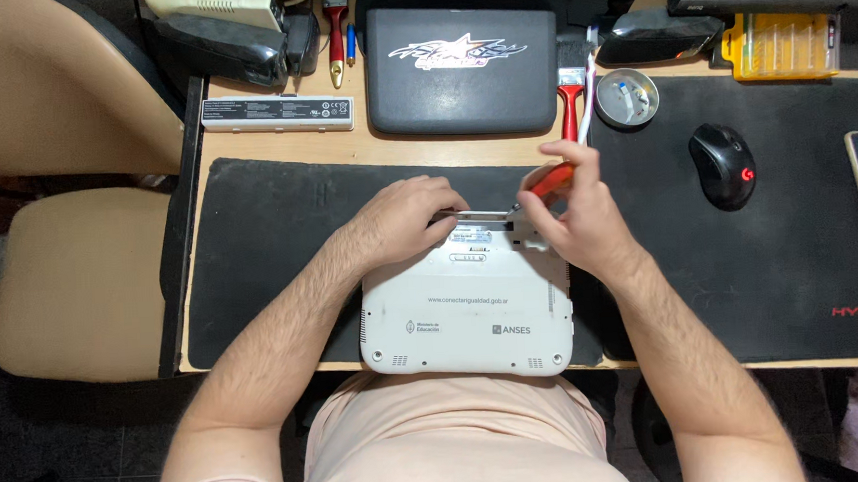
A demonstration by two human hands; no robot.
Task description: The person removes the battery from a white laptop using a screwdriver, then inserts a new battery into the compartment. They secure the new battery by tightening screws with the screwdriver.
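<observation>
1. The desk (280,141) is pale wood, spread with two black mats; the left mat (265,238) carries the work.
2. A small white laptop (466,316) lies upside down on that mat at the near edge of the desk, just in front of the person. Its underside is pale grey-white with rounded corners, small vent slots near the front corners and grey printing across the middle. A narrow open bay runs along its far edge.
3. A black closed laptop (458,71) sits further back, with a white battery pack (277,113) to its left.
4. The left hand (404,218) rests palm-down on the white laptop's far edge, fingers curled over a thin silvery strip at the bay; whether it pinches the strip is hard to say.
5. The right hand (577,215) has its grip clamped on a red-handled screwdriver (550,178), tip pointing down at the bay's right end.
6. A black mouse (725,165) and a round metal dish (627,97) lie on the right.
</observation>
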